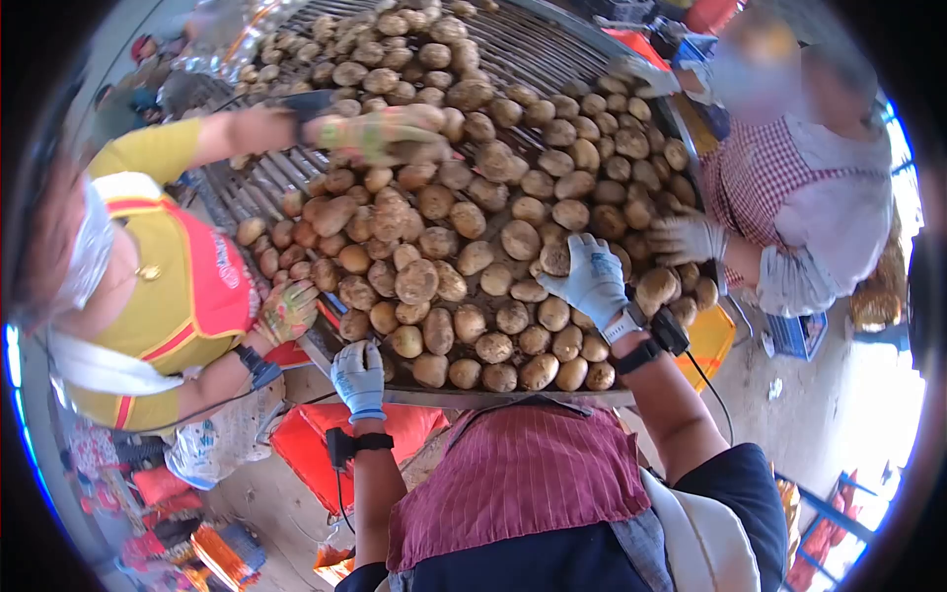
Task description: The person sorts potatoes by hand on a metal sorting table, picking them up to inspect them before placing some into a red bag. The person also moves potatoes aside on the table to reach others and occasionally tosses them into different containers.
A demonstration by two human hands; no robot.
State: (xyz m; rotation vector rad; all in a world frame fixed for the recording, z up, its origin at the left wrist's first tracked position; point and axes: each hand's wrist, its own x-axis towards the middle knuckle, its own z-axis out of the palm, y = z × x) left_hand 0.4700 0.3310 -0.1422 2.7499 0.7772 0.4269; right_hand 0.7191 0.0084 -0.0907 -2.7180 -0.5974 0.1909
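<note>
A slatted table (pixel 533 59) fills the view from the middle up past 12 o'clock, and a broad spread of potatoes (pixel 521 240) covers most of it, heaped toward 12 and thinning to rough rows along the near edge at 6. At 9 o'clock stands a person in a yellow shirt (pixel 202 266), and between 2 and 3 o'clock a person in a checked apron (pixel 735 183). The wearer's own striped red apron (pixel 538 464) lies at 6, with red plastic (pixel 306 459) hanging below the table between 7 and 8. The right hand (pixel 590 279), in a pale blue and white glove, is at 3 o'clock, palm down over the potatoes with fingers spread, clasping nothing visible. The left hand (pixel 360 375), gloved alike, is just short of 8, fingers bent at the table's edge beside the nearest potatoes; whether it grips anything I cannot tell. Black straps circle both wrists, one on the left (pixel 370 442), one on the right (pixel 641 355), and a watch (pixel 621 324) sits between the right strap and the glove.
</note>
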